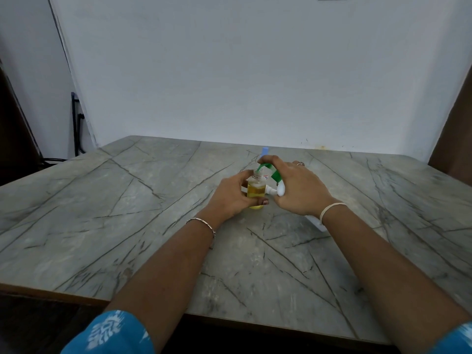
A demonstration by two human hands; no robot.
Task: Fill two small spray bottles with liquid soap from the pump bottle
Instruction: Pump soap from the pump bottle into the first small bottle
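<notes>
The left hand (pixel 229 198) had its grip curled round a small spray bottle (pixel 255 190), thumb on the far side and fingers wrapped across the lower front. The bottle stood upright on the table (pixel 127 200). It was clear plastic with an uncapped threaded neck, and yellow liquid soap filled it to about the shoulder.

Just right of that grip, the right hand (pixel 298 187) lay over the pump bottle (pixel 281 189), fingers bent down around its green pump head. The green spout (pixel 264 166) arched out from under those fingers, its tip right at the small bottle's mouth. Below the green collar the pump bottle's body was white. A small white nozzle-like piece (pixel 270 190) sat between the two grips, touching or nearly touching the small bottle. What it belonged to could not be told.

Beyond the right grip, a pale blue top (pixel 264 150) rose above the fingers. Under the right wrist a white shape (pixel 318 223) lay on the table, mostly hidden.
</notes>
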